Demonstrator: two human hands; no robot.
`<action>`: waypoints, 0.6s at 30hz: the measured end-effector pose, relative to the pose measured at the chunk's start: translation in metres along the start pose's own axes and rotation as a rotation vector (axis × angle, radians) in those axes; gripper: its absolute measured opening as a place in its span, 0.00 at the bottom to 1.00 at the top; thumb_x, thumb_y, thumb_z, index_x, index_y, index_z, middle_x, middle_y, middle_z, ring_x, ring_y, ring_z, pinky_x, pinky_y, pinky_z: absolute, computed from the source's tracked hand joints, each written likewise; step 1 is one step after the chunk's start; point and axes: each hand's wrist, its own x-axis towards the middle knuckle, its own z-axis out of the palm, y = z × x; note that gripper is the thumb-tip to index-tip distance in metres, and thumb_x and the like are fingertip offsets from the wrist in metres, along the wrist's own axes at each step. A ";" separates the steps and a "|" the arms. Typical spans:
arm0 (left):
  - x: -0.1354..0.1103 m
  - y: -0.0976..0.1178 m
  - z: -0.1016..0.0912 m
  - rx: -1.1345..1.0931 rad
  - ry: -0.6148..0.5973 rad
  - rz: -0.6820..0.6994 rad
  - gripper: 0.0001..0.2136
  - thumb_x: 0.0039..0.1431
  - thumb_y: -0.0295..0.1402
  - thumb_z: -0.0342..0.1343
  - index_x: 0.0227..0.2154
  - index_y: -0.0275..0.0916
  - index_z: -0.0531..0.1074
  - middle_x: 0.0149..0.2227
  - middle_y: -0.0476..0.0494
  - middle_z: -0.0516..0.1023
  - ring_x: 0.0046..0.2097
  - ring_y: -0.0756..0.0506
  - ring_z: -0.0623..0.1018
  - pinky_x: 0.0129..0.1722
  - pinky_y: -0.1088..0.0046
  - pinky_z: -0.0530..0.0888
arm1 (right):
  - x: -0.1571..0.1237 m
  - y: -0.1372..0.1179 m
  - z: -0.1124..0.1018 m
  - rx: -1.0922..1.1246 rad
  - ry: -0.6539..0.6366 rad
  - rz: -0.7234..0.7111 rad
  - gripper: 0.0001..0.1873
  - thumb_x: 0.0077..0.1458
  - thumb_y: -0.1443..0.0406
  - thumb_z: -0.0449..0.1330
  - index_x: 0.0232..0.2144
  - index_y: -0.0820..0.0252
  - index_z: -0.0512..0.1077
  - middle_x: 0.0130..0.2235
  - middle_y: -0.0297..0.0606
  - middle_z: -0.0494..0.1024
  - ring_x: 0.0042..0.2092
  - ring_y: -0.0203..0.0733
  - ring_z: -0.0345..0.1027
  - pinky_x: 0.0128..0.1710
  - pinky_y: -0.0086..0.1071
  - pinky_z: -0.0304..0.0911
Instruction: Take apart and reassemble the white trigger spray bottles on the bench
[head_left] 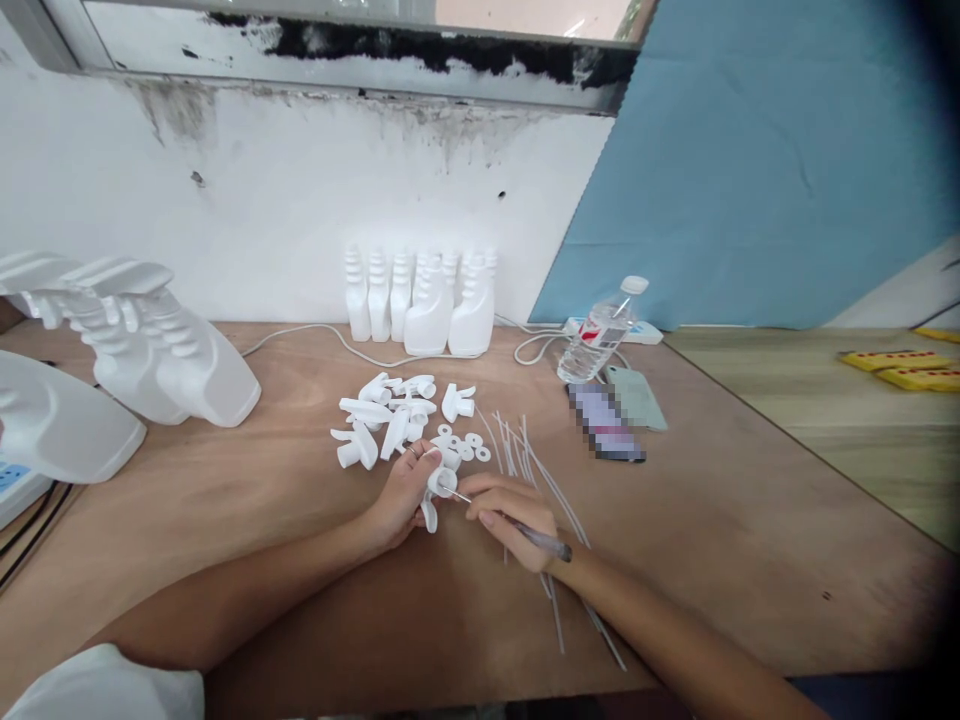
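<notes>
My left hand (405,495) is closed around a white trigger spray head (430,512), its round collar facing my right hand. In my right hand (517,510) is a slim screwdriver-like tool (551,543) with a greyish handle, held like a pen. The tool's thin metal tip reaches into the collar opening; how deep it goes I cannot tell. Just beyond my hands lies a loose pile of white spray heads (409,405). Several flat white washers (474,440) lie beside that pile. Thin white dip tubes (559,490) are spread on the table, partly beneath my right hand and forearm.
White bottles (429,318) stand against the wall, and finished-looking spray bottles (202,370) stand at the left. A water bottle (596,335), a phone (604,422) and a power strip (645,333) with a white cable are at the back right of the wooden table (712,540).
</notes>
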 end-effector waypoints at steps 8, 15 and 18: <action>-0.003 0.002 0.003 0.163 -0.065 -0.056 0.20 0.51 0.50 0.57 0.31 0.40 0.58 0.18 0.57 0.65 0.14 0.57 0.59 0.10 0.84 0.52 | 0.010 -0.001 -0.017 0.330 -0.107 0.231 0.18 0.63 0.60 0.50 0.25 0.62 0.70 0.31 0.42 0.76 0.33 0.40 0.72 0.34 0.33 0.65; -0.004 0.004 0.005 0.208 -0.093 -0.057 0.20 0.52 0.50 0.57 0.32 0.41 0.57 0.17 0.58 0.63 0.14 0.57 0.56 0.09 0.85 0.51 | 0.004 0.004 -0.011 0.149 -0.165 0.037 0.18 0.64 0.63 0.45 0.24 0.60 0.65 0.30 0.41 0.70 0.31 0.38 0.64 0.32 0.32 0.60; -0.002 0.002 0.003 0.167 -0.073 -0.052 0.18 0.53 0.49 0.56 0.32 0.41 0.57 0.18 0.57 0.64 0.14 0.56 0.57 0.09 0.85 0.50 | 0.003 0.004 -0.007 0.127 -0.167 0.018 0.17 0.64 0.63 0.44 0.26 0.60 0.64 0.32 0.42 0.69 0.33 0.38 0.64 0.33 0.33 0.60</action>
